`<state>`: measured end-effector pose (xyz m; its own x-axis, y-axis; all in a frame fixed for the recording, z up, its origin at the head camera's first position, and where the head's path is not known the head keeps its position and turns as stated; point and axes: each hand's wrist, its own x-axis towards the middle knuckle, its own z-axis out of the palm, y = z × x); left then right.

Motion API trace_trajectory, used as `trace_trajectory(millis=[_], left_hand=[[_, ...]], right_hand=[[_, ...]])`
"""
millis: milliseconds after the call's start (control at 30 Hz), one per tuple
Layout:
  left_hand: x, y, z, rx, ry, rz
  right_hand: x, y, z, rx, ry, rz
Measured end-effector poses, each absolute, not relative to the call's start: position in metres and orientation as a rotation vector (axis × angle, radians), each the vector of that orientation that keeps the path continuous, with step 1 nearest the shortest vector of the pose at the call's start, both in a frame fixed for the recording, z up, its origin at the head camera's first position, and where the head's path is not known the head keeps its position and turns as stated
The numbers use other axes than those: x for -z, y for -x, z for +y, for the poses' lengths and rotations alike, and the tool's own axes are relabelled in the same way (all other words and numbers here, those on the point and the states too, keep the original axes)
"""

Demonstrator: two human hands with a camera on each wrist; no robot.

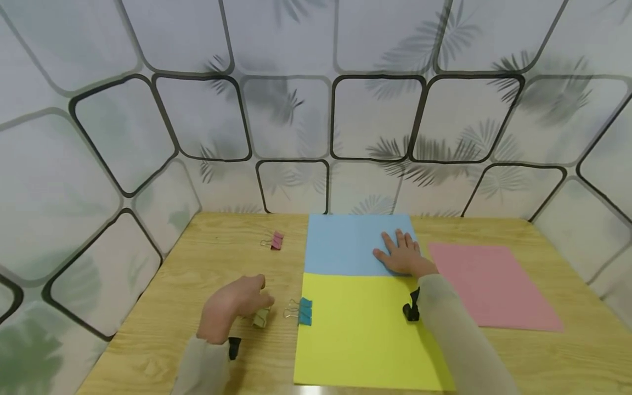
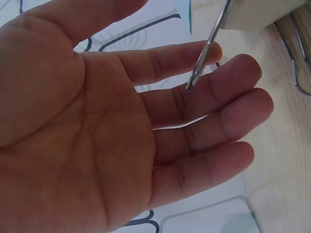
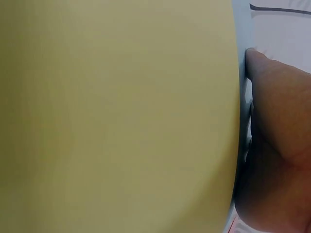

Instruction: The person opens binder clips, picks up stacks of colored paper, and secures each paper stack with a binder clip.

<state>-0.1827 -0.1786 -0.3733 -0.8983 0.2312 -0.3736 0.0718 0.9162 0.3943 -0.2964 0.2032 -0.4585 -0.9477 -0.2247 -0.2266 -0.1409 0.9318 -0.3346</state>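
Observation:
My left hand (image 1: 236, 303) hovers over a pale yellow binder clip (image 1: 261, 317) on the left side of the table. In the left wrist view its fingers (image 2: 214, 90) stretch out loosely, with a wire handle of the clip (image 2: 265, 12) in front of them; contact between the two is unclear. Flat on a blue sheet (image 1: 340, 244) rests my right hand (image 1: 404, 258), fingers spread. A yellow sheet (image 1: 365, 340) lies just below the blue one and fills most of the right wrist view. On the yellow sheet's left edge sits a teal binder clip (image 1: 305, 311), handles pointing left.
A pink binder clip (image 1: 277, 241) lies farther back, left of the blue sheet. To the right, a pink sheet (image 1: 494, 285) lies beside my right forearm. Patterned cloth walls (image 1: 296, 126) enclose the wooden table (image 1: 163, 340) at the back and sides.

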Motion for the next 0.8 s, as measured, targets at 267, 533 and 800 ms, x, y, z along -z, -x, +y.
trace_trajectory(millis=[267, 533, 800], left_hand=[[0.371, 0.181, -0.186, -0.534, -0.216, 2.658], [0.367, 0.18, -0.189, -0.523, -0.208, 2.662], [0.371, 0.178, -0.187, -0.513, -0.197, 2.657]], right_hand=[[0.468, 0.3, 0.206, 0.499, 0.299, 2.84], [0.462, 0.298, 0.204, 0.538, 0.243, 2.834], [0.472, 0.303, 0.208, 0.529, 0.235, 2.85]])
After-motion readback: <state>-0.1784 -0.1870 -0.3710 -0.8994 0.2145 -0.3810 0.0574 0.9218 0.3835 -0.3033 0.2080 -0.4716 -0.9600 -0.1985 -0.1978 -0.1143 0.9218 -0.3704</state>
